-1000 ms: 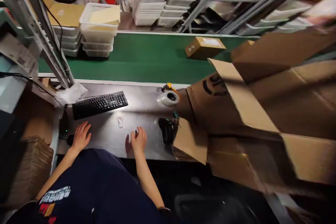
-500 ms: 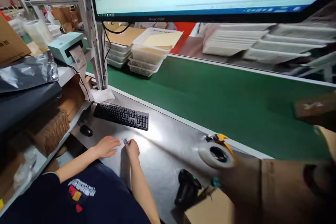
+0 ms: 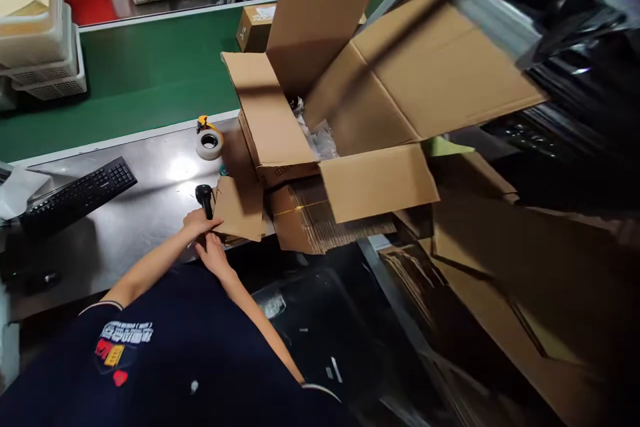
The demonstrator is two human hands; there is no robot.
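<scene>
My left hand (image 3: 197, 221) and my right hand (image 3: 213, 252) meet at the front edge of the steel table (image 3: 125, 227), fingers drawn together. What they pinch is too small to make out. They sit just in front of a black barcode scanner (image 3: 204, 194) and touch the lower corner of a loose cardboard flap (image 3: 240, 207). Right of them stands a large open cardboard box (image 3: 280, 140) with clear plastic packets (image 3: 320, 140) inside.
A tape roll (image 3: 209, 143) lies behind the scanner and a black keyboard (image 3: 80, 192) is at the left. The green conveyor (image 3: 145, 73) carries a small taped box (image 3: 255, 25). White baskets (image 3: 43, 57) stand at far left. Flat cardboard stacks (image 3: 310, 223) fill the right.
The view has swung right and down. My hands have moved from the table's middle, near the keyboard, rightward to the scanner and the cardboard flap, staying together.
</scene>
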